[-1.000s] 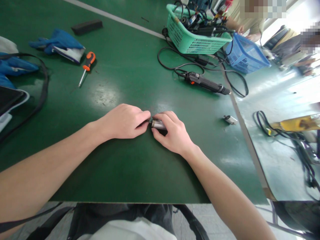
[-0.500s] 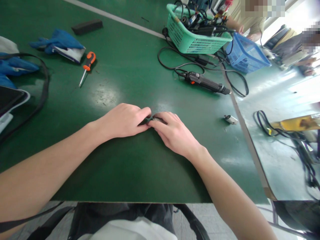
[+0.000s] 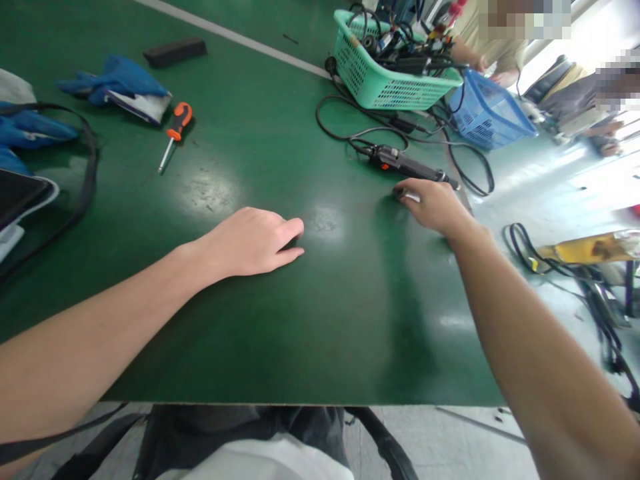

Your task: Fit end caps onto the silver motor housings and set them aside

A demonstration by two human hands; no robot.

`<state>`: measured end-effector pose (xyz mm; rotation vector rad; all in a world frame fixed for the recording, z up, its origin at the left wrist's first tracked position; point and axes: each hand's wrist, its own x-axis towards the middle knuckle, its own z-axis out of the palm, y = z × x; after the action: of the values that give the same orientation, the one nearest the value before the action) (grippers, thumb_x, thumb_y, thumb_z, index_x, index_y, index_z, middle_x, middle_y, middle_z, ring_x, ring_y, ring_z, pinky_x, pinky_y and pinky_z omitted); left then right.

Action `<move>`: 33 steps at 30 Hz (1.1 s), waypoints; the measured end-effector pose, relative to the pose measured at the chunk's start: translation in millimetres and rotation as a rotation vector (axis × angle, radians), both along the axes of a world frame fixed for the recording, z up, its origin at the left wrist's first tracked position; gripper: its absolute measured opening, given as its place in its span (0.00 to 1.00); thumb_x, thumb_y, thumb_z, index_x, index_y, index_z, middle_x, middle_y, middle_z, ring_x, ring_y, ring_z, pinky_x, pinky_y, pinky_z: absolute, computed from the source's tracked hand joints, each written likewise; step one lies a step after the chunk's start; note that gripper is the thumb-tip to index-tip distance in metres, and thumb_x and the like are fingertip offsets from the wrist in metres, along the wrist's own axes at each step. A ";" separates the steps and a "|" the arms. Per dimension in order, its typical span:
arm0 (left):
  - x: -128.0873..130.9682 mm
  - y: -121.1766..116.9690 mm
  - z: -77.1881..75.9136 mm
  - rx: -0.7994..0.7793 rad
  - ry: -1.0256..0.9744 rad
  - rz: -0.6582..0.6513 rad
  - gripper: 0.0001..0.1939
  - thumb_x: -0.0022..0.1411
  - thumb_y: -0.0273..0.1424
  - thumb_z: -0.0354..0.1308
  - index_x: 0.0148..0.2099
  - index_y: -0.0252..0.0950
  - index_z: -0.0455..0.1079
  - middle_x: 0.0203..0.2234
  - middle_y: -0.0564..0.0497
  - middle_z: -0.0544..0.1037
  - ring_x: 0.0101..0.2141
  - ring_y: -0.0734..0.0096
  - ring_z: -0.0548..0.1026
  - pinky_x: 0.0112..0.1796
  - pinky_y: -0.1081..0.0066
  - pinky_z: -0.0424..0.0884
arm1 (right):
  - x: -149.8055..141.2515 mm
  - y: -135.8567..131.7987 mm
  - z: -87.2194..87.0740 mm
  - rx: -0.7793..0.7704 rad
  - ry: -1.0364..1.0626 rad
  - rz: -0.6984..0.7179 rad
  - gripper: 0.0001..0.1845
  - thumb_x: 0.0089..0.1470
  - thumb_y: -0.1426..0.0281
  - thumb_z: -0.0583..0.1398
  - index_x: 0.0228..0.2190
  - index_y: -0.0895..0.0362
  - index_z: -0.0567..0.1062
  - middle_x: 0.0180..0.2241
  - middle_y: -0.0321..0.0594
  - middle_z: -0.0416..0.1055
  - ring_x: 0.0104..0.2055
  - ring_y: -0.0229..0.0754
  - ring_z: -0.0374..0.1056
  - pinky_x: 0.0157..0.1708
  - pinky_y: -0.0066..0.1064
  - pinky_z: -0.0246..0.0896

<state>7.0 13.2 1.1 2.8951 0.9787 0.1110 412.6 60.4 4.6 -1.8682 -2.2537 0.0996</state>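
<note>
My left hand (image 3: 255, 241) rests on the green table, its thumb and forefinger apart with nothing seen between them. Further right, my right hand (image 3: 433, 203) is closed on a small silver metal part with a dark end (image 3: 411, 196); fingers cover much of it, so its exact kind does not show. Just behind that hand lies a black electric screwdriver (image 3: 407, 164), its tip partly covered by the hand.
A screwdriver with an orange and black handle (image 3: 180, 120) lies left of centre, near blue cloth items (image 3: 117, 83) and a dark block (image 3: 175, 52). At the back stand a green basket of tools (image 3: 395, 90) and a blue basket (image 3: 487, 110), with a co-worker's hands beyond.
My right hand has moved away from my left, rightward and farther back, holding a small silver part. My left hand stays put. The silver cylinder on the table at right is no longer visible.
</note>
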 end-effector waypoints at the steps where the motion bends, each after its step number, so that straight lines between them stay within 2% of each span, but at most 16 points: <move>1: -0.4 0.0 -0.2 0.003 -0.003 -0.002 0.13 0.73 0.41 0.54 0.45 0.38 0.72 0.30 0.49 0.80 0.30 0.64 0.78 0.29 0.69 0.61 | 15.5 0.2 0.6 -0.011 0.016 -0.109 0.17 0.57 0.75 0.64 0.48 0.52 0.83 0.44 0.45 0.81 0.47 0.49 0.75 0.54 0.44 0.60; 2: -0.7 0.1 -0.5 0.004 -0.006 -0.005 0.13 0.73 0.41 0.54 0.45 0.37 0.72 0.29 0.49 0.80 0.30 0.64 0.78 0.29 0.69 0.61 | 29.4 -2.4 1.6 -0.038 0.035 -0.204 0.16 0.57 0.72 0.65 0.48 0.52 0.84 0.42 0.46 0.81 0.45 0.47 0.75 0.52 0.42 0.59; 4: -1.3 0.1 -0.7 0.004 -0.013 -0.012 0.12 0.73 0.40 0.54 0.45 0.37 0.72 0.29 0.49 0.80 0.30 0.64 0.77 0.29 0.69 0.60 | 51.7 -14.6 4.0 -0.031 0.048 -0.308 0.17 0.58 0.70 0.66 0.49 0.54 0.84 0.41 0.49 0.81 0.42 0.46 0.75 0.49 0.43 0.59; 9: -1.1 0.5 -0.4 0.006 -0.027 -0.008 0.11 0.72 0.40 0.55 0.44 0.38 0.72 0.28 0.50 0.79 0.29 0.64 0.77 0.28 0.69 0.57 | 83.2 -60.7 1.1 -0.001 0.109 -0.440 0.17 0.61 0.69 0.64 0.50 0.53 0.84 0.39 0.50 0.82 0.37 0.45 0.75 0.44 0.42 0.62; 14: 0.1 0.3 -0.9 0.013 -0.032 -0.002 0.12 0.72 0.40 0.55 0.43 0.38 0.73 0.28 0.50 0.79 0.28 0.65 0.76 0.27 0.68 0.57 | 85.9 -90.3 -19.7 0.120 0.233 -0.500 0.19 0.64 0.70 0.60 0.53 0.53 0.83 0.49 0.50 0.81 0.51 0.47 0.77 0.51 0.38 0.65; 16: 0.4 0.1 -1.3 0.015 -0.032 -0.002 0.12 0.72 0.40 0.54 0.43 0.38 0.73 0.28 0.51 0.79 0.28 0.66 0.76 0.27 0.69 0.58 | 79.4 -96.7 -26.2 0.173 0.270 -0.527 0.19 0.63 0.71 0.59 0.53 0.53 0.83 0.50 0.51 0.81 0.53 0.47 0.77 0.52 0.38 0.66; 22: 0.9 -0.4 1.1 -0.003 -0.036 -0.005 0.12 0.72 0.39 0.54 0.43 0.38 0.73 0.29 0.50 0.79 0.28 0.65 0.76 0.27 0.69 0.58 | 46.5 -104.9 -30.8 0.267 0.326 -0.562 0.20 0.60 0.71 0.57 0.49 0.56 0.84 0.46 0.52 0.82 0.49 0.50 0.78 0.52 0.40 0.69; 26: 0.4 -1.1 1.6 -0.005 -0.030 -0.008 0.11 0.72 0.39 0.54 0.43 0.38 0.73 0.28 0.50 0.80 0.28 0.65 0.76 0.27 0.69 0.58 | 6.7 -99.0 -33.6 0.293 0.322 -0.538 0.22 0.59 0.71 0.55 0.49 0.57 0.84 0.46 0.51 0.82 0.49 0.51 0.77 0.54 0.44 0.69; 28: 0.0 -1.0 0.5 0.008 -0.021 -0.003 0.12 0.72 0.39 0.53 0.43 0.39 0.73 0.28 0.51 0.80 0.28 0.65 0.76 0.27 0.69 0.58 | -24.6 -93.8 -34.7 0.289 0.317 -0.464 0.22 0.58 0.72 0.54 0.47 0.55 0.84 0.47 0.48 0.82 0.51 0.51 0.76 0.56 0.46 0.68; 33: -0.8 1.1 0.0 0.106 -0.035 0.046 0.15 0.73 0.36 0.48 0.40 0.38 0.74 0.28 0.49 0.80 0.30 0.63 0.77 0.30 0.67 0.62 | -124.5 -84.2 -32.8 0.317 0.353 -0.105 0.22 0.60 0.75 0.52 0.47 0.54 0.82 0.50 0.48 0.79 0.56 0.55 0.72 0.59 0.53 0.67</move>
<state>6.2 14.2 1.0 2.9548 1.0657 0.2228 288.1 -23.8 -28.2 -1.6485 -1.8143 0.0468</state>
